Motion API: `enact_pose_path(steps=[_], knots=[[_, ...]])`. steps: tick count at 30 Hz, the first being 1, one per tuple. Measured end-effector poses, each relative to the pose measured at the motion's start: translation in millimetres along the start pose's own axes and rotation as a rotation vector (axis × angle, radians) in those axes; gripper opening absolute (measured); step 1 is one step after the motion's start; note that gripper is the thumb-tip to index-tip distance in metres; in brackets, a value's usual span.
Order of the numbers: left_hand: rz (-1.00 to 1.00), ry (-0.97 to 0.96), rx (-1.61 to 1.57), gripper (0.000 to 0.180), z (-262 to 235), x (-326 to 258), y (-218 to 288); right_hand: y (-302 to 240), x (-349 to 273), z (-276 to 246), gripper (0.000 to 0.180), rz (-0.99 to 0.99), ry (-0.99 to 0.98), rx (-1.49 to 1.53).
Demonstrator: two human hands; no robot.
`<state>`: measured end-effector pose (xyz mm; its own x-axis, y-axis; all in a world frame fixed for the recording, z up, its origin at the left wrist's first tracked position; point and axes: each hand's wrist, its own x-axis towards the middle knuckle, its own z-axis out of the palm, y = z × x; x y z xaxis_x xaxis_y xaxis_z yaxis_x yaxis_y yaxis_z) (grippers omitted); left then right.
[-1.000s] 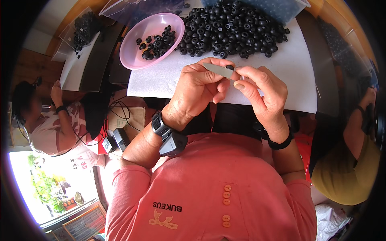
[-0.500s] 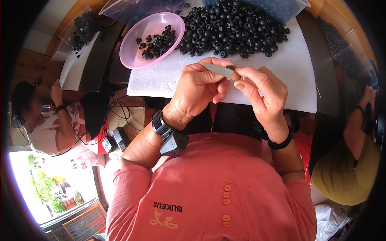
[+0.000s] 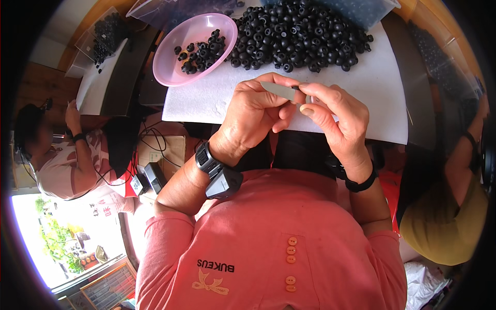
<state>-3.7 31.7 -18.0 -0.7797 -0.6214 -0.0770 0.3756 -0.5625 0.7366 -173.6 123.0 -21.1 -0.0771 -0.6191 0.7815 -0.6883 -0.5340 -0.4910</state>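
My left hand (image 3: 253, 106) is closed, thumb and index finger pinching a small black part (image 3: 295, 87) that is mostly hidden. A short, pointed, pale grey knife (image 3: 278, 90) lies across the left thumb, its tip toward the left. At the blade's wide end, my right hand (image 3: 338, 113) closes thumb and index finger; the handle is hidden or too small to make out. Beyond the hands spreads a large heap of round black parts (image 3: 305, 36) with hollow necks. To its left, a pink bowl (image 3: 163, 64) contains several similar black parts.
The white padded work surface (image 3: 201, 106) lies under the heap. Clear plastic bins (image 3: 380, 13) stand at its far edge. A person (image 3: 67, 155) sits at the left by another table; another person's arm (image 3: 460, 160) shows at the right. Cables (image 3: 155, 137) hang over a cardboard box (image 3: 173, 150).
The right index fingertip has shifted slightly left, covering more of the black part. The knife and left hand stay nearly still. The person at the right has moved an arm.
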Motion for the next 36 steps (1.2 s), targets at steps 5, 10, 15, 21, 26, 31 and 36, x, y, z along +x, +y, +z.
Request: enact_pose_path(steps=[5,10,15,21,26,31,36], knots=[[0.0,-0.007,0.038,0.012,1,1,-6,-2,-4,2,0.018,0.071,0.004,0.073],[-0.019,0.006,-0.004,0.016,7,2,-4,-7,-3,-4,0.015,0.354,0.025,0.256],[-0.026,0.052,0.073,0.021,15,-4,3,-10,-2,-9,0.018,0.435,0.167,0.328],[0.375,0.256,0.617,0.024,5,-19,48,-10,-2,-11,0.019,0.44,0.186,0.348],[0.579,0.464,1.074,0.019,-36,-19,110,-9,-1,-15,0.022,0.495,0.225,0.444],[0.907,0.323,1.808,0.027,-34,1,89,-7,-1,-16,0.022,0.508,0.265,0.513],[0.972,0.087,1.941,0.022,13,34,27,-8,-1,-19,0.022,0.537,0.268,0.488]])
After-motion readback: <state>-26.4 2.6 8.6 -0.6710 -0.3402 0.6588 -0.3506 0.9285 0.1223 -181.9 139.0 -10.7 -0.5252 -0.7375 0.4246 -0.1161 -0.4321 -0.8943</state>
